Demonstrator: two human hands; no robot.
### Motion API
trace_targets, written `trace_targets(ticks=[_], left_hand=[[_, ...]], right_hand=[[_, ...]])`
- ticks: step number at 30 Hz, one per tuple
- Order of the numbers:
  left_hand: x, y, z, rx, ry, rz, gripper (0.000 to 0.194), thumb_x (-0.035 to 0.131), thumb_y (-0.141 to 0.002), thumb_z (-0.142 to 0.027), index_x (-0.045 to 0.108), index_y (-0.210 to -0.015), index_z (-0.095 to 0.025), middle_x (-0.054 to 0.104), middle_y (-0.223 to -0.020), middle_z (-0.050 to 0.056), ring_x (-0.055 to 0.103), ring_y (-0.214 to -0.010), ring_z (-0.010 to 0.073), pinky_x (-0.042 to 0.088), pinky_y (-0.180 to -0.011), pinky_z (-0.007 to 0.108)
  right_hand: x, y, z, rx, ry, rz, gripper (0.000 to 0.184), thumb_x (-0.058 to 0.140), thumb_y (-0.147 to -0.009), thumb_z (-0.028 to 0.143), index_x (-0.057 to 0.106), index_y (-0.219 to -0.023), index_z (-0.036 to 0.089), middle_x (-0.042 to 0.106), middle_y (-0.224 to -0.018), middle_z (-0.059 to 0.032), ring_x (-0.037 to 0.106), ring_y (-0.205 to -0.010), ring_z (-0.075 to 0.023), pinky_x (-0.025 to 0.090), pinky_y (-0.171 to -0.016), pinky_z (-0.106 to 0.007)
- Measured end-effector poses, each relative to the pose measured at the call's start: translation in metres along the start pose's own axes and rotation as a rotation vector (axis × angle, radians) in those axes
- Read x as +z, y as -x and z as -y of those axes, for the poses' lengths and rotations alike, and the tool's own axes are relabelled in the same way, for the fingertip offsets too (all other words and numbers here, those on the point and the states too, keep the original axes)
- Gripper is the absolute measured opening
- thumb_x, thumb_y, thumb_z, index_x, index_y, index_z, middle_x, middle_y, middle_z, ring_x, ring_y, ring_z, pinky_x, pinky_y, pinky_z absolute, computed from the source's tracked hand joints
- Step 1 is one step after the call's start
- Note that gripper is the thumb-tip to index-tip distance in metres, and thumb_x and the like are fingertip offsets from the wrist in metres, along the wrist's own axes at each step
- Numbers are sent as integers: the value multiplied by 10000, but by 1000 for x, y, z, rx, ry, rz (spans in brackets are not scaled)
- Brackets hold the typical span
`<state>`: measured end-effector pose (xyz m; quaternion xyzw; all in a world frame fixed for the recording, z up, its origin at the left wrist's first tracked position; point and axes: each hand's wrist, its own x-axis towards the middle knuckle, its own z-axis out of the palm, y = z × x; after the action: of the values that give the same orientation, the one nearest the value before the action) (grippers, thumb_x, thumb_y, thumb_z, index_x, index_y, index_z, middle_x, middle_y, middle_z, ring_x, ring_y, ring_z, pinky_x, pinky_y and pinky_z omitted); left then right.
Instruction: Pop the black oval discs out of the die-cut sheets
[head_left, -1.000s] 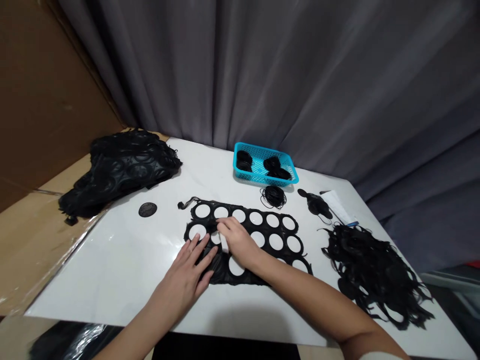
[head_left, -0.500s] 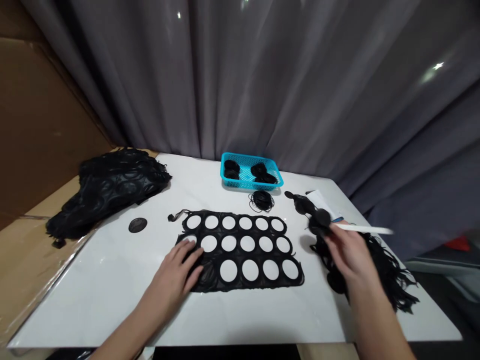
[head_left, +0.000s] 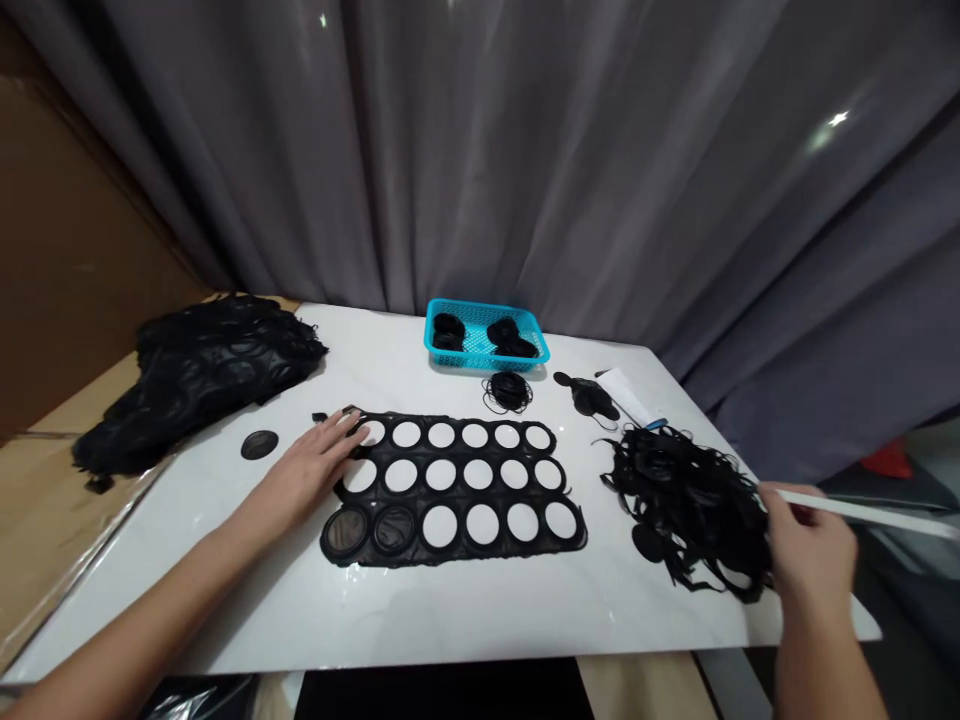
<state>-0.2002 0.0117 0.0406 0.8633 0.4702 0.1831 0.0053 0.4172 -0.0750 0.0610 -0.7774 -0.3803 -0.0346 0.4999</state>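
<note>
A black sheet with rows of round rings lies flat on the white table. White tabletop shows through most rings; the two at the front left are filled with dark film. My left hand rests on the sheet's back left corner, fingers stretched out. At the right edge of the table, my right hand is closed around a long, thin white stick that points right. Beside that hand lies a tangled heap of black scraps. A loose dark disc sits left of the sheet.
A blue basket holding black round pieces stands at the back, with a bundle of thin black rings before it. Black discs and a white paper lie back right. A large black sheet pile is at left.
My right hand has moved right and towards me with the white stick, past the scrap heap. My left hand has slid from the front left rings to the sheet's back left corner.
</note>
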Motion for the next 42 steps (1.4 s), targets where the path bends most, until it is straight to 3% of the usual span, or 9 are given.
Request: trace_targets(ticks=[2,4,7,11,13,16,32,39,42], left_hand=[[-9,22,-30,-14,5,-40,432,324,-1064,-370,557,-1393,-215,514,-1494,110,506,-1355,278,460,-1081,457],[-11,46,-66,-6,16,-67,379,390,-1053,-324,568,-1377,-243,542,-1462,88,573,-1283,248,503,-1044,402],[-3,79,-110,44,-23,-85,370,495,-1024,-330,588,-1360,-207,562,-1437,107,585,-1267,266,502,-1050,397],[10,101,-135,20,-80,-78,419,482,-1036,-367,552,-1404,-179,527,-1465,139,562,-1285,283,501,-1037,404],[13,104,-137,-1,-99,-70,429,475,-1040,-375,544,-1411,-170,532,-1456,149,551,-1290,289,494,-1035,415],[15,104,-140,-11,-111,-59,411,483,-1037,-334,554,-1396,-147,582,-1394,156,534,-1300,297,475,-1049,425],[23,108,-142,-3,-113,-51,403,477,-1022,-240,543,-1409,-147,639,-1324,136,543,-1291,303,359,-1133,499],[18,103,-141,26,-96,-70,393,464,-1001,-195,565,-1380,-176,685,-1207,109,577,-1233,303,357,-1115,512],[20,103,-142,7,-98,-51,395,467,-1001,-184,558,-1385,-171,683,-1214,107,561,-1252,306,346,-1124,517]], right_hand=[[2,13,22,66,-154,-62,112,707,-707,370,643,-742,284,632,-726,-68,578,-604,-230,474,-646,-439],[15,33,54,47,-274,15,158,762,-688,368,661,-769,278,671,-807,-62,611,-641,-213,500,-668,-411],[49,78,110,25,-420,491,197,763,-721,392,666,-714,221,692,-924,-70,659,-729,-210,538,-685,-375],[99,152,178,-45,-575,1193,142,682,-841,299,660,-740,202,686,-937,-55,656,-803,-187,518,-712,-318],[118,183,201,-171,-605,1406,130,682,-841,229,641,-721,202,682,-915,-36,644,-846,-181,495,-739,-301],[139,210,219,-369,-587,1548,179,686,-827,162,601,-674,201,670,-875,-10,625,-839,-165,469,-767,-295],[146,223,226,-573,-420,1544,180,660,-852,131,556,-722,201,634,-917,-13,599,-846,-161,468,-782,-291],[140,233,222,-1208,-249,1331,141,506,-928,83,583,-981,188,655,-1096,-131,558,-1008,-265,456,-881,-398],[162,207,226,-1028,-181,1140,179,441,-964,112,588,-923,204,664,-941,-111,569,-891,-259,449,-831,-391]])
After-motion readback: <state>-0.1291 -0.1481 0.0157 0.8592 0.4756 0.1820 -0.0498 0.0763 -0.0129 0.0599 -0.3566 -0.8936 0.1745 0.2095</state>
